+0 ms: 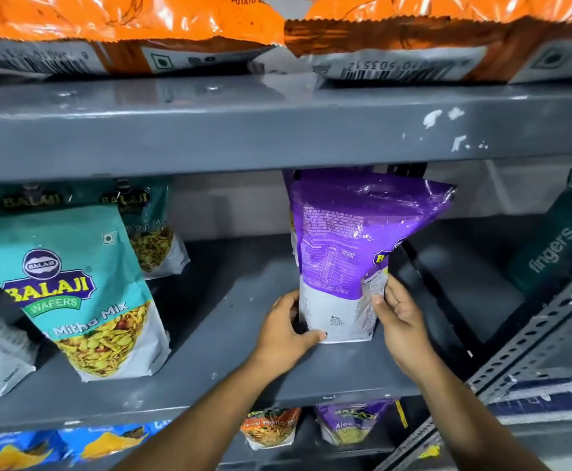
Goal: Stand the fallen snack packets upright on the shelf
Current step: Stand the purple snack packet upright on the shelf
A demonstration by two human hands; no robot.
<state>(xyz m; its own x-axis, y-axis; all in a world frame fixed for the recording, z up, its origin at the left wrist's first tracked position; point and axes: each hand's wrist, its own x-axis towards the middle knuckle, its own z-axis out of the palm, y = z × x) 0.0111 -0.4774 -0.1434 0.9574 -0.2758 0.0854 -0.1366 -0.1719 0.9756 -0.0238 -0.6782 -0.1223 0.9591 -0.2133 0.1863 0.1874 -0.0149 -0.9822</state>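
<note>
Grey shelf (243, 379), centre frame: a purple packet (342, 253) stands on its base — back panel outward — as the left hand (286, 329) and right hand (401, 321) clasp its lower corners. Next, judging by its lean: square it, then release gently.

Grey metal shelving fills the view. An upper shelf board (277, 130) crosses from nine to three o'clock, its front edge chipped white toward two o'clock. The middle board (237, 362) lies below centre, glossy with soft overhead light. A perforated angle post (536, 338) slants up at four o'clock. The back wall (230, 205) behind looks pale grey, though blurred.
</note>
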